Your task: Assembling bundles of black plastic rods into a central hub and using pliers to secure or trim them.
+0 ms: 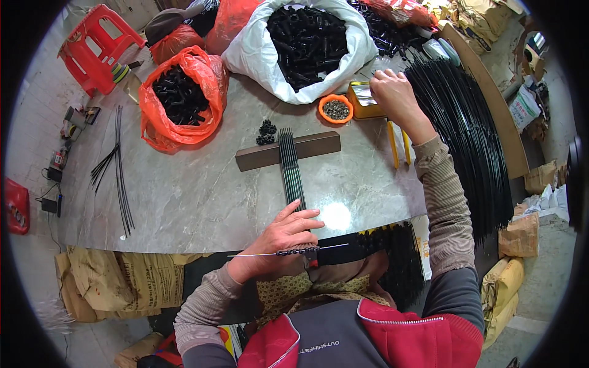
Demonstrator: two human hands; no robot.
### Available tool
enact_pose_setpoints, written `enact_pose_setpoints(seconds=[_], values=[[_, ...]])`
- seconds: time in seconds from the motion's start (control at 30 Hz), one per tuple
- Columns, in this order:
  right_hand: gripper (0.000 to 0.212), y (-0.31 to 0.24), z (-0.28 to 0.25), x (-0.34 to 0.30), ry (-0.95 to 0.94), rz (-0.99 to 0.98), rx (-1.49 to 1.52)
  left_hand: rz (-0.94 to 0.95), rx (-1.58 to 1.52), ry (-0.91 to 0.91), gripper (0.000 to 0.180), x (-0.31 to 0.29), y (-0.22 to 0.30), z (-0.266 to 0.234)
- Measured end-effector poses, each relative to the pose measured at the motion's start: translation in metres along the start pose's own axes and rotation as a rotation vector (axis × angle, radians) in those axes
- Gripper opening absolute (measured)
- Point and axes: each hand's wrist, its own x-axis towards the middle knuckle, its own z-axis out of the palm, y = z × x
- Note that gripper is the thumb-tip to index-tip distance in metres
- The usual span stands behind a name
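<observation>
My left hand [288, 233] lies at the table's near edge, its fingers wrapped over a flat row of thin black rods [289, 168]. The rods' far ends rest across a long brown block [257, 157]. Just below that hand, a thin metal rod [334, 246] runs crosswise through a row of small black pieces [297, 251]. My right hand [396, 98] is closed at a yellow container [363, 101] with a shiny top; its fingertips are partly hidden, and what they hold cannot be made out. Beside it sits an orange bowl [336, 110] of small metal parts.
A white sack [251, 55] and a red bag [150, 126] hold black plastic tubes. Small black tubes [266, 132] cluster behind the block. Many long black rods [460, 122] lie at right, near yellow strips [393, 146]. Loose rods [121, 184] lie left; a red stool [98, 43] stands beyond.
</observation>
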Motion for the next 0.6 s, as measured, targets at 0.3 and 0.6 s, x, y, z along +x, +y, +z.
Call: enact_pose_setpoints(seconds=[0.3, 0.6], values=[[0.009, -0.011, -0.014, -0.006, 0.215, -0.015, 0.031, -0.023, -0.012, 0.014, 0.012, -0.001, 0.001, -0.001], [0.01, -0.091, -0.031, -0.014, 0.123, -0.159, 0.729, -0.008, 0.035, 0.022, 0.009, -0.002, 0.002, -0.001]])
